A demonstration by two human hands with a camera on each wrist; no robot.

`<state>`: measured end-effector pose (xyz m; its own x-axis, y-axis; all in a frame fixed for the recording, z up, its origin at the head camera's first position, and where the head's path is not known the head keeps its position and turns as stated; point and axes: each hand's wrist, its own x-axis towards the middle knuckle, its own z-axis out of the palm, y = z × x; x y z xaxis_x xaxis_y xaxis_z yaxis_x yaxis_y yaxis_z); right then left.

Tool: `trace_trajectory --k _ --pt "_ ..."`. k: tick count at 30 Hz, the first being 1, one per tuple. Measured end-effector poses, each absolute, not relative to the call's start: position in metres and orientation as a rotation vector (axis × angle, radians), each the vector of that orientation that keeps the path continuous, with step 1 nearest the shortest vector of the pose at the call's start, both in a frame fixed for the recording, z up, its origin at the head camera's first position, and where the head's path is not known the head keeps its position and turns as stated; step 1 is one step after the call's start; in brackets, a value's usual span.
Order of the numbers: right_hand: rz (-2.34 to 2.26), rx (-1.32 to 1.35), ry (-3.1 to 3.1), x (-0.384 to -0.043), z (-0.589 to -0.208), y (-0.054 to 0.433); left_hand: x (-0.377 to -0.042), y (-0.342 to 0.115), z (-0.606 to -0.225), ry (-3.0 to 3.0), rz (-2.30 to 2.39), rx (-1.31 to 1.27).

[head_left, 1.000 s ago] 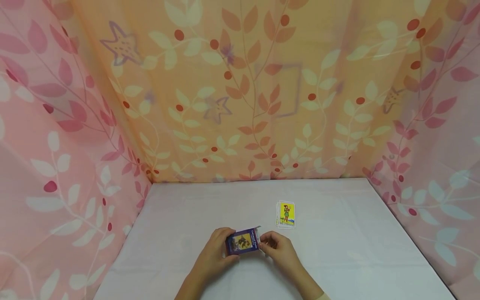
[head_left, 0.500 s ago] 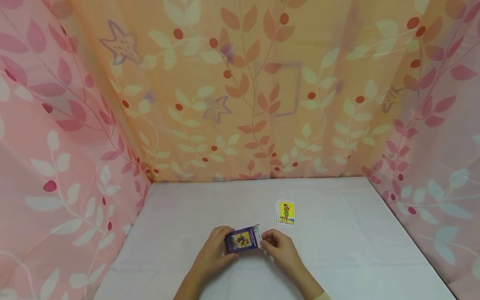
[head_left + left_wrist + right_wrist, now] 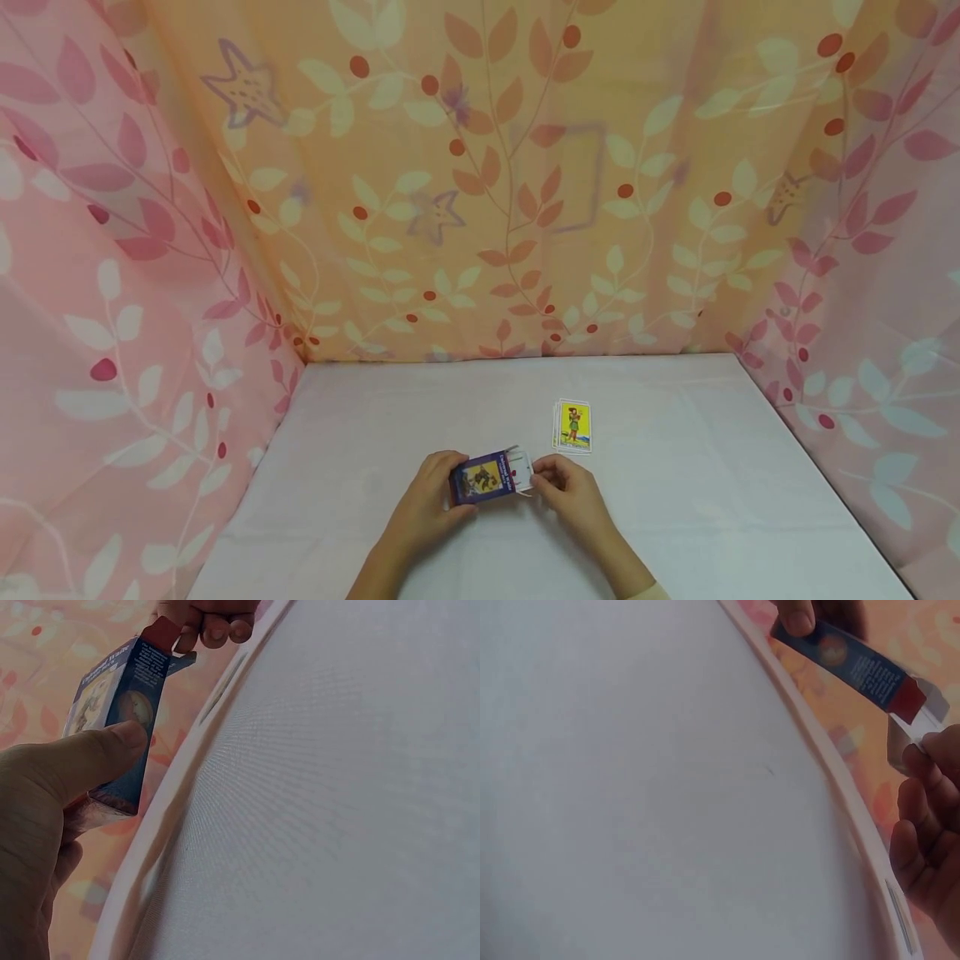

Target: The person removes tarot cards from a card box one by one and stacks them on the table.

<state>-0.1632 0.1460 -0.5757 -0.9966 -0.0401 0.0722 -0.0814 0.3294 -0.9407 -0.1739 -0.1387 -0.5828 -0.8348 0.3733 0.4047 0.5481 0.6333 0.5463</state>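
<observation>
My left hand [image 3: 435, 492] grips a blue tarot card box [image 3: 480, 478] around its closed end, front picture up, with the thumb along one narrow side [image 3: 139, 712]. At the box's right end the flaps stand open. A white card [image 3: 522, 469] sticks out there; whether it is one or several I cannot tell. My right hand [image 3: 573, 492] pinches the outer end of this card between thumb and forefinger, as the right wrist view also shows [image 3: 930, 802]. Beyond the right hand a small stack of tarot cards [image 3: 575, 427] lies face up, the top one yellow.
A white cloth covers the table [image 3: 375, 417]. Orange leaf-patterned fabric [image 3: 487, 208] hangs along the back edge, with pink patterned fabric on the left [image 3: 150, 333] and right [image 3: 862, 333].
My right hand has moved slightly right, drawing the white card partway out of the box. The left hand and box have stayed nearly in place. The card stack has not moved.
</observation>
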Motion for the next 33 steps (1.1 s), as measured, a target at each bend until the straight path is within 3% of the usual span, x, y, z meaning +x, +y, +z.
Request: trace_trajectory --k 33 --pt "1.730 -0.008 -2.333 -0.167 -0.565 0.178 -0.175 -0.140 -0.585 -2.608 -0.984 -0.728"
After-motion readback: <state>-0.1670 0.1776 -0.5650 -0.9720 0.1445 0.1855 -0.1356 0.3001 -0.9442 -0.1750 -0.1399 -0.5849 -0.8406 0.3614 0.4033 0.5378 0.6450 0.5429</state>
